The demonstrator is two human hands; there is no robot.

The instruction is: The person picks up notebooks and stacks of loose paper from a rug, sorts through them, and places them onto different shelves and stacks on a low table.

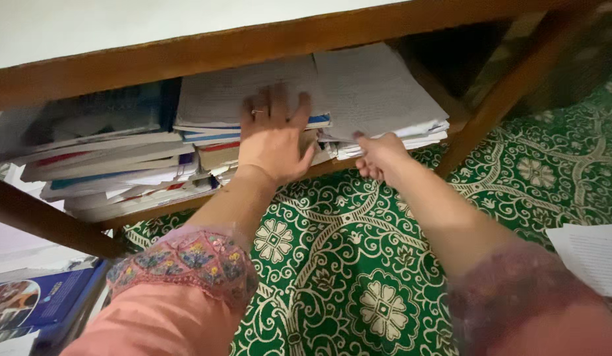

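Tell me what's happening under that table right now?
A person is reaching into the shelf under a wooden table, where papers and books are stacked. The left hand lies flat, fingers spread, on the middle stack. The right hand grips the front edge of the right paper pile. More books lie at the left of the shelf. A green patterned carpet covers the floor, with a loose sheet on it.

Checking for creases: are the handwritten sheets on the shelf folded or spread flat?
Spread flat: the handwritten sheets lie unfolded atop the stacks; left hand presses them.
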